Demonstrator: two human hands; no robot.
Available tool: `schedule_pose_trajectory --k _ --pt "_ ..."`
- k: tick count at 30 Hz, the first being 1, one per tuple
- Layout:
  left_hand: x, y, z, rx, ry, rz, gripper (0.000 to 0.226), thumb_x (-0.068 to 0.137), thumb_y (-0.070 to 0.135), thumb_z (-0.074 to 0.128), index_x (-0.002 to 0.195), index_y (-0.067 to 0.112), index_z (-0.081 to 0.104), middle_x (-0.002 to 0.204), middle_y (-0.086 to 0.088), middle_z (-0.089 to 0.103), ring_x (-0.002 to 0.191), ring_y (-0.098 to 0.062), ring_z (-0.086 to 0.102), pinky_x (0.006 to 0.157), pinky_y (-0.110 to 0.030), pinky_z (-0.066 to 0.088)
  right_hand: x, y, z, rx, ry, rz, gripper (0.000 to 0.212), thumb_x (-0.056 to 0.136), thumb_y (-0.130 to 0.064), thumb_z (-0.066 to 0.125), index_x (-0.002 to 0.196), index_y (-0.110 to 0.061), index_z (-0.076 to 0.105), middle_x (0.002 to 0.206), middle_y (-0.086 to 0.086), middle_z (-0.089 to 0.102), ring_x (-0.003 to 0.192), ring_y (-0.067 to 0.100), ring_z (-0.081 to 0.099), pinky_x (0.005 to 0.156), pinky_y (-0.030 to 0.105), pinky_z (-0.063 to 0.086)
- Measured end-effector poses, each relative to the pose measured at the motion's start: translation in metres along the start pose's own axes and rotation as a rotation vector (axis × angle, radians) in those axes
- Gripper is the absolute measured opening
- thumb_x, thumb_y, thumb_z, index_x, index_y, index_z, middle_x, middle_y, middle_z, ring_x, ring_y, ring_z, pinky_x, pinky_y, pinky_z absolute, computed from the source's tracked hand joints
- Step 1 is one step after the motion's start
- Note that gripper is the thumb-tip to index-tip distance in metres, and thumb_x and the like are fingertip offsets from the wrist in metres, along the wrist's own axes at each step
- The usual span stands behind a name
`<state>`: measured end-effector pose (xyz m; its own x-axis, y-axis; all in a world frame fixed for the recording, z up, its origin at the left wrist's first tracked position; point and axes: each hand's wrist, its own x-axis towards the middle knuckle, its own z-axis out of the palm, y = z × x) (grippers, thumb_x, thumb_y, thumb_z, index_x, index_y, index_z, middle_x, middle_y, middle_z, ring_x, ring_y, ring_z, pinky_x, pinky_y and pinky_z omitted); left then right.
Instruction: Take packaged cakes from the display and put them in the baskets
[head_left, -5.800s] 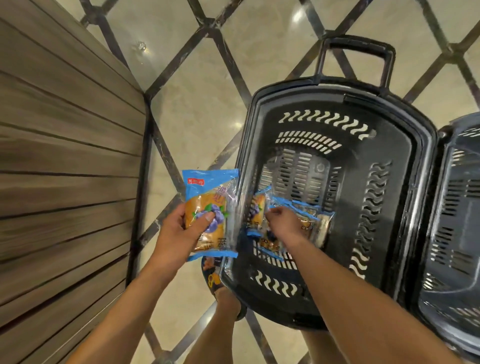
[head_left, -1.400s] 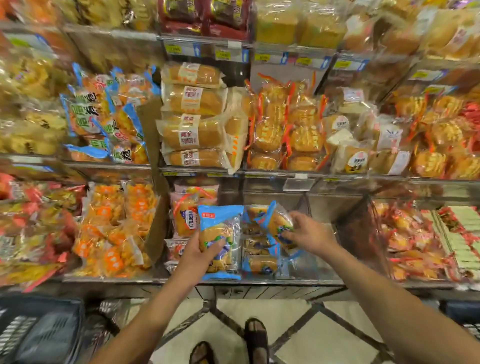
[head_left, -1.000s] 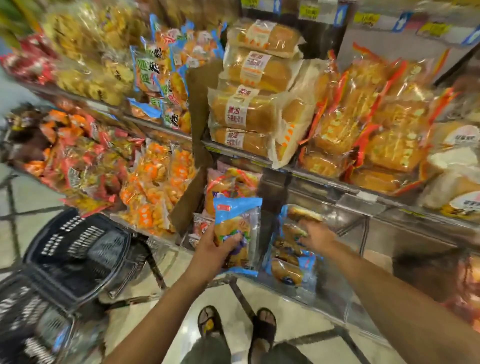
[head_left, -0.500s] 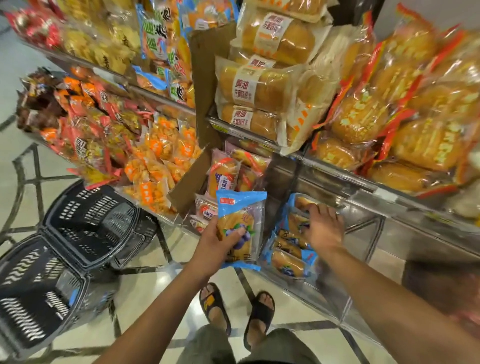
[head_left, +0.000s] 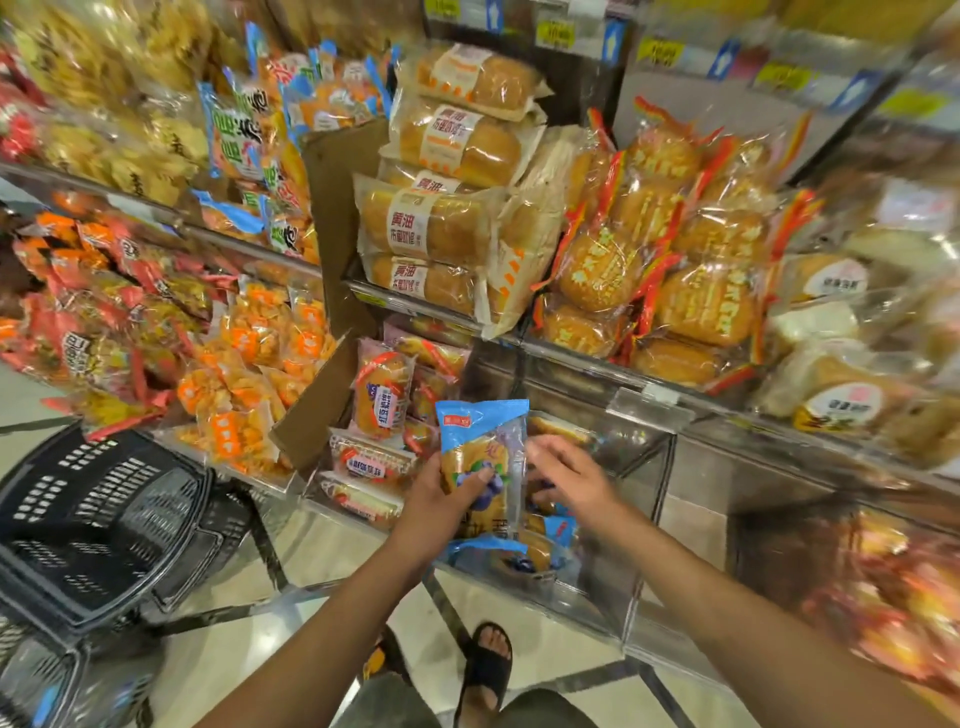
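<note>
Grips blue cake pack (head_left: 482, 434) upright in left hand (head_left: 441, 501) at frame centre, reaches right hand (head_left: 574, 480), grasp unclear, among shelf packs (head_left: 545, 551) just behind; risks slick film slipping, dropping short of baskets (head_left: 104, 493) lower left.

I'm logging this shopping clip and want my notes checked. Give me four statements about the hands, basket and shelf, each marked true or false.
1. The left hand holds a blue-topped cake packet. True.
2. The black basket stands on the person's right. False: it is on the floor to their left.
3. The right hand is at the clear bin, beside that packet. True.
4. The person wears closed shoes. False: the footwear is a black open-toed sandal.
</note>
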<state>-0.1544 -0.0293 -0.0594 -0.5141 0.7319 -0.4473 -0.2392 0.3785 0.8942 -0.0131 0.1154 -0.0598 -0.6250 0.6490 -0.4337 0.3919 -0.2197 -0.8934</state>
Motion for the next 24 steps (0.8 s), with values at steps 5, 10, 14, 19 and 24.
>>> schedule_pose_trajectory --k 5,10,14,19,24 --pt "0.001 0.011 0.023 0.020 -0.026 -0.004 0.023 0.105 0.034 0.059 0.124 0.021 0.062 0.112 0.003 0.074 0.095 0.001 0.071 0.080 -0.014 0.054 -0.009 -0.001 0.007 0.046 -0.095 -0.090 0.044 0.086 -0.003 0.079 0.126 -0.002 0.061 0.120 0.013 0.073 0.109 0.023 0.070 0.097 0.037 0.056" --pt "0.006 0.010 0.018 0.203 -0.087 0.034 0.031 0.110 0.043 0.039 0.128 0.028 0.058 0.121 0.009 0.067 0.109 0.000 0.062 0.082 -0.008 0.045 -0.003 -0.003 -0.015 -0.067 -0.017 -0.025 0.044 0.080 -0.011 0.086 0.117 -0.021 0.064 0.109 0.000 0.076 0.105 0.020 0.072 0.096 0.042 0.058" --pt "0.015 -0.017 -0.008 0.811 -0.071 0.269 0.054 0.104 0.051 0.046 0.151 0.026 0.043 0.148 0.004 0.048 0.136 -0.015 0.044 0.112 -0.038 0.042 0.013 0.001 -0.047 -0.418 0.058 0.012 0.040 0.075 -0.031 0.088 0.105 -0.032 0.060 0.103 -0.010 0.075 0.095 0.010 0.072 0.087 0.042 0.059" --pt "0.019 -0.041 -0.022 1.230 -0.175 0.329 0.074 0.097 0.059 0.029 0.162 0.023 0.031 0.162 -0.009 0.037 0.149 -0.034 0.030 0.122 -0.050 0.032 0.027 0.008 -0.060 -0.943 0.005 0.074 0.033 0.083 -0.040 0.075 0.108 -0.040 0.054 0.109 -0.008 0.070 0.095 0.015 0.066 0.080 0.036 0.055" --pt "0.026 -0.058 -0.027 1.386 -0.230 0.301 0.076 0.096 0.061 0.026 0.163 0.025 0.026 0.166 -0.011 0.033 0.153 -0.041 0.027 0.123 -0.057 0.026 0.049 0.033 -0.044 -1.166 -0.157 0.128 0.054 0.090 -0.033 0.071 0.140 -0.033 0.047 0.134 0.002 0.062 0.115 0.022 0.063 0.082 0.028 0.048"
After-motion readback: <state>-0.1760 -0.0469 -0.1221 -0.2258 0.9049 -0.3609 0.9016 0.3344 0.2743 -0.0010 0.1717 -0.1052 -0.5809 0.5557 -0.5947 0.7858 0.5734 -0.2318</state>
